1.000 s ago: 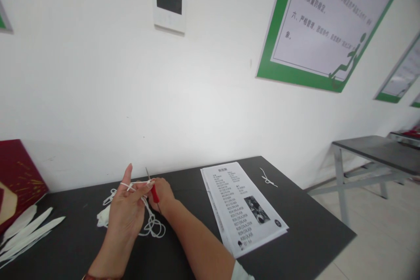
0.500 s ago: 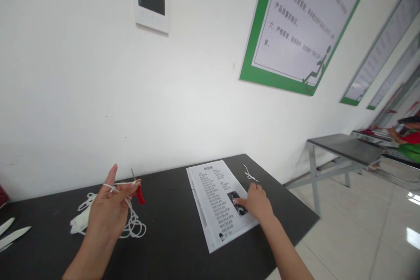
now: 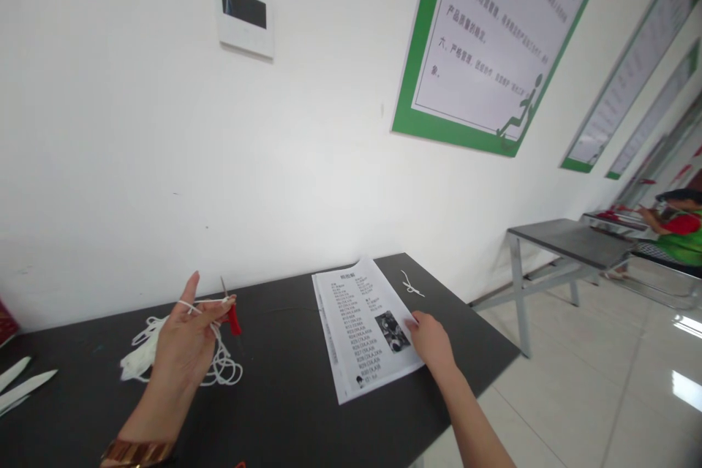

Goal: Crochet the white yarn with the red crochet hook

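Note:
My left hand (image 3: 186, 344) is closed on a crochet hook (image 3: 235, 319) with a red handle and a thin metal shaft pointing up. White yarn (image 3: 224, 371) loops round its raised index finger and trails to a loose heap on the black table, partly behind the hand. My right hand (image 3: 433, 344) pinches the right edge of a printed sheet of paper (image 3: 343, 351), which carries lines of text and a dark photo. The sheet's far edge bulges up slightly. Beyond the right hand lies a small knotted piece of white yarn (image 3: 411, 287).
White leaf-shaped pieces (image 3: 26, 389) lie at the table's left. A white wall (image 3: 274, 183) rises behind the black table (image 3: 290, 395). At right stand another table (image 3: 570, 240) and a seated person (image 3: 680, 227) farther off.
My right hand has shifted from the photo to the sheet's right edge. The sheet has slid slightly away from me, and its far edge has risen. My left hand keeps its hold.

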`<state>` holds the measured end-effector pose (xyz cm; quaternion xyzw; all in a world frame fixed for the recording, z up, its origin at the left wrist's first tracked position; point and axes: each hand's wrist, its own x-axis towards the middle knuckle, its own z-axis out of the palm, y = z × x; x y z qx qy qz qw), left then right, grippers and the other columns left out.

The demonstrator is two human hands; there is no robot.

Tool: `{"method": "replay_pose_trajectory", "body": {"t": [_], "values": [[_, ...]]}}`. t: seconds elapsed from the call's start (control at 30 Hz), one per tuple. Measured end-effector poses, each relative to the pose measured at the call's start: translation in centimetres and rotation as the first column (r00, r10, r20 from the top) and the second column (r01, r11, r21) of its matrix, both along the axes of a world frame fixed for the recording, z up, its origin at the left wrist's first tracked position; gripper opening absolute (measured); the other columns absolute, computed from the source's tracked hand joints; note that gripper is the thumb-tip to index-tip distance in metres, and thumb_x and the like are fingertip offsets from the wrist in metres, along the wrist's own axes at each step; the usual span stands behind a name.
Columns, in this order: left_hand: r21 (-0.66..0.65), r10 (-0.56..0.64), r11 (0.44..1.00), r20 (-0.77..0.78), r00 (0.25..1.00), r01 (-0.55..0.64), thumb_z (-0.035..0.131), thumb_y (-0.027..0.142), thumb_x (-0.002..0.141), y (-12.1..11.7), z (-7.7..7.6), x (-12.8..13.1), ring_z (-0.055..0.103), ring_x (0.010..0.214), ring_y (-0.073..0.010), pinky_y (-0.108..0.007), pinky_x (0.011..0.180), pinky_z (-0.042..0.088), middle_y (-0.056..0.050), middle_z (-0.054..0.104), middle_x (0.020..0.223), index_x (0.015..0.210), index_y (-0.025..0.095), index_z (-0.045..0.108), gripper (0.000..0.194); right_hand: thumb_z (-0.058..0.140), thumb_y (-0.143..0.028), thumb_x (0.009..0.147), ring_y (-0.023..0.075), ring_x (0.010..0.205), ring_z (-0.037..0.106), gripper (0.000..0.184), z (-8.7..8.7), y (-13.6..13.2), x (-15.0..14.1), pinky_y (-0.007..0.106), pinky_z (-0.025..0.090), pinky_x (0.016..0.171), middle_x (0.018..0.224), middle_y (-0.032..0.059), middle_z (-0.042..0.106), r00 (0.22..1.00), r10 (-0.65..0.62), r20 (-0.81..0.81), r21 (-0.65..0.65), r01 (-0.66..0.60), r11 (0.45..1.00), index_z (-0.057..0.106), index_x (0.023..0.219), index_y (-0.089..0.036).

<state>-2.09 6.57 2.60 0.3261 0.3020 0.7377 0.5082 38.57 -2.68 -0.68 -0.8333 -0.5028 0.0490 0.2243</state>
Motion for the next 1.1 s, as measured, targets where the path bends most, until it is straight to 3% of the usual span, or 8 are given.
{"method": "replay_pose_trajectory", "body": {"t": [0.23, 0.4, 0.6, 0.67, 0.8, 0.93, 1.03, 1.1], "values": [[0.004, 0.01, 1.0, -0.001, 1.0, -0.01, 0.062, -0.005, 0.067, -0.1, 0.2, 0.1, 0.068, 0.062, -0.0136, -0.022, 0.065, 0.056, 0.002, 0.068, 0.057, 0.137, 0.02, 0.039, 0.078, 0.053, -0.037, 0.077, 0.0235, 0.071, 0.065, 0.031, 0.6, -0.8, 2.2, 0.03, 0.046, 0.065, 0.08, 0.0068, 0.074, 0.959, 0.129, -0.254, 0.281, -0.055, 0.958, 0.073, 0.089, -0.018], [-0.007, 0.02, 1.0, 0.004, 1.0, -0.02, 0.062, -0.006, 0.067, -0.3, 0.6, 0.1, 0.068, 0.063, -0.0131, -0.02, 0.066, 0.056, 0.002, 0.067, 0.055, 0.138, 0.019, 0.038, 0.078, 0.063, -0.044, 0.066, 0.0217, 0.06, 0.062, 0.037, 0.7, -1.6, 2.9, 0.03, 0.046, 0.056, 0.066, 0.0054, 0.072, 0.863, 0.12, -0.491, 0.457, 0.138, 0.879, 0.073, 0.082, -0.012], [-0.02, 0.048, 0.999, 0.018, 0.999, -0.048, 0.061, -0.009, 0.066, 0.1, 0.4, -0.8, 0.067, 0.062, -0.0133, -0.02, 0.062, 0.055, 0.003, 0.066, 0.055, 0.138, 0.021, 0.038, 0.081, 0.071, -0.045, 0.06, 0.0197, 0.051, 0.062, 0.042, 3.1, -2.9, 1.9, 0.03, 0.05, 0.051, 0.061, 0.0036, 0.071, 0.647, 0.196, -0.737, 0.501, 0.328, 0.801, 0.069, 0.086, -0.013], [-0.025, 0.062, 0.998, 0.027, 0.998, -0.062, 0.06, -0.009, 0.067, 0.3, 0.4, -1.2, 0.067, 0.061, -0.0124, -0.02, 0.063, 0.055, 0.003, 0.066, 0.056, 0.138, 0.022, 0.038, 0.08, 0.078, -0.037, 0.054, 0.0197, 0.052, 0.063, 0.039, 3.5, -3.0, 0.2, 0.03, 0.051, 0.052, 0.064, 0.0046, 0.072, 0.432, 0.286, -0.855, 0.463, 0.389, 0.796, 0.069, 0.084, -0.014], [-0.037, 0.089, 0.995, 0.048, 0.995, -0.088, 0.058, -0.01, 0.067, 0.1, 1.1, -1.6, 0.067, 0.062, -0.0117, -0.019, 0.064, 0.055, 0.004, 0.066, 0.055, 0.139, 0.025, 0.036, 0.082, 0.077, -0.037, 0.06, 0.0197, 0.055, 0.064, 0.036, 2.1, -2.8, -4.9, 0.029, 0.051, 0.054, 0.063, 0.0042, 0.071, 0.308, 0.356, -0.882, 0.451, 0.338, 0.826, 0.068, 0.085, -0.012], [-0.049, 0.1, 0.994, 0.066, 0.993, -0.097, 0.058, -0.01, 0.068, -0.5, 2.4, -1.0, 0.067, 0.062, -0.0115, -0.022, 0.069, 0.055, 0.004, 0.065, 0.054, 0.139, 0.022, 0.035, 0.082, 0.065, -0.044, 0.073, 0.0173, 0.05, 0.059, 0.034, -0.4, -3.1, -9.4, 0.028, 0.047, 0.049, 0.06, 0.003, 0.067, 0.371, 0.344, -0.863, 0.412, 0.121, 0.903, 0.065, 0.086, -0.012], [-0.061, 0.102, 0.993, 0.072, 0.992, -0.098, 0.059, -0.01, 0.066, -1.0, 3.0, -0.3, 0.067, 0.062, -0.0116, -0.023, 0.07, 0.055, 0.004, 0.065, 0.054, 0.138, 0.021, 0.036, 0.082, 0.057, -0.049, 0.077, 0.0144, 0.044, 0.051, 0.035, -0.9, -3.3, -11.0, 0.024, 0.039, 0.042, 0.052, 0.0001, 0.06, 0.569, 0.33, -0.753, 0.369, -0.049, 0.928, 0.061, 0.074, -0.014], [-0.067, 0.104, 0.993, 0.075, 0.992, -0.099, 0.06, -0.01, 0.066, -1.1, 3.2, -0.1, 0.067, 0.062, -0.0116, -0.023, 0.071, 0.055, 0.005, 0.064, 0.054, 0.137, 0.022, 0.038, 0.082, 0.052, -0.05, 0.08, 0.0162, 0.053, 0.055, 0.036, -0.7, -3.2, -10.9, 0.024, 0.042, 0.048, 0.058, 0.0011, 0.061, 0.699, 0.349, -0.624, 0.402, -0.095, 0.911, 0.06, 0.071, -0.016]]}}
